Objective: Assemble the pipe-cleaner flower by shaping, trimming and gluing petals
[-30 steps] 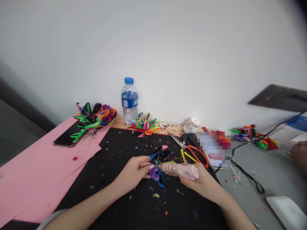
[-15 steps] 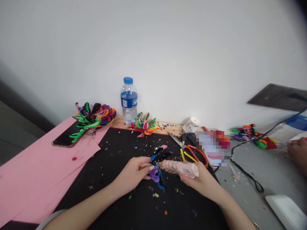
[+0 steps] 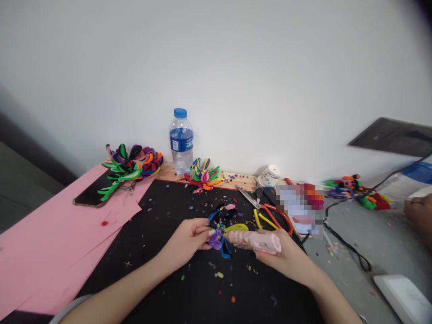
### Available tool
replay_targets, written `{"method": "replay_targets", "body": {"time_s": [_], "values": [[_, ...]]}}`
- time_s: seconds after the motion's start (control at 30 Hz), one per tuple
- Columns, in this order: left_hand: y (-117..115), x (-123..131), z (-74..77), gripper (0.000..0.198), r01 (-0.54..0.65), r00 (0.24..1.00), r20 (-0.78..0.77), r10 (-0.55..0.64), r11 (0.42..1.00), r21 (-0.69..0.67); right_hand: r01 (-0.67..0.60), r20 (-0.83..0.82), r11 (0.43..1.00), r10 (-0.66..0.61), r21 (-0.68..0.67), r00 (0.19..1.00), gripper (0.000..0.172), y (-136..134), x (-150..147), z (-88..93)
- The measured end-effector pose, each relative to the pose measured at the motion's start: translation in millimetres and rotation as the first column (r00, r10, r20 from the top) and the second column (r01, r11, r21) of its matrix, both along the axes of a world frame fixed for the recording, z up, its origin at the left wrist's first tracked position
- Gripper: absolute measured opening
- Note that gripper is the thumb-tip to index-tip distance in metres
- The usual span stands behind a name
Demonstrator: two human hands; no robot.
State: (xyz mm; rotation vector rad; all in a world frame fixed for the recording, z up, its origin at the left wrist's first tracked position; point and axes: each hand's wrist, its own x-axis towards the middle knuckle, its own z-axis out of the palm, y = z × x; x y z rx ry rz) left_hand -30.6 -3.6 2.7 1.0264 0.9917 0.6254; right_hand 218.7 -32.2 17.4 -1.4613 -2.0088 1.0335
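Observation:
Between the fingertips of my left hand [image 3: 192, 238] is a pipe-cleaner flower [image 3: 216, 242] with blue, black, purple and yellow loops and small bits at its centre. My right hand [image 3: 281, 254] is wrapped around a pale pink hot glue gun [image 3: 259, 242] with a small red light. The gun's nozzle points left and meets the flower's centre or sits just beside it; I cannot tell which. Under both hands lies a black mat [image 3: 162, 279] strewn with coloured fuzz scraps.
Bundled pipe cleaners [image 3: 135, 162] lie by a phone [image 3: 92, 191] on pink paper [image 3: 67, 238]. Behind the mat stand a water bottle [image 3: 181, 144] and a white cup [image 3: 269, 175]. Scissors [image 3: 251, 198] and red-handled pliers [image 3: 278, 218] lie right. Another person's hand [image 3: 420, 211] shows at far right.
The flower has shifted and turned slightly to the left, and its yellow loop now shows above the nozzle. The glue gun has barely moved.

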Motion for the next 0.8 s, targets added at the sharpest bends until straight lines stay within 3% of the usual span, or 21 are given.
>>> {"method": "replay_targets", "body": {"time_s": [0.23, 0.8], "values": [[0.1, -1.7, -4.1, 0.028, 0.020, 1.000, 0.014, -0.020, 0.999, 0.030, -0.029, -0.070, 1.000, 0.030, 0.006, 0.997, 0.021, 4.1, -6.5, 12.5], [0.2, -2.5, -3.4, 0.027, 0.024, 0.999, 0.034, -0.025, 0.999, 0.023, -0.031, -0.038, 0.999, 0.030, -0.025, 0.999, 0.020, 4.5, -6.8, 11.4]]}}
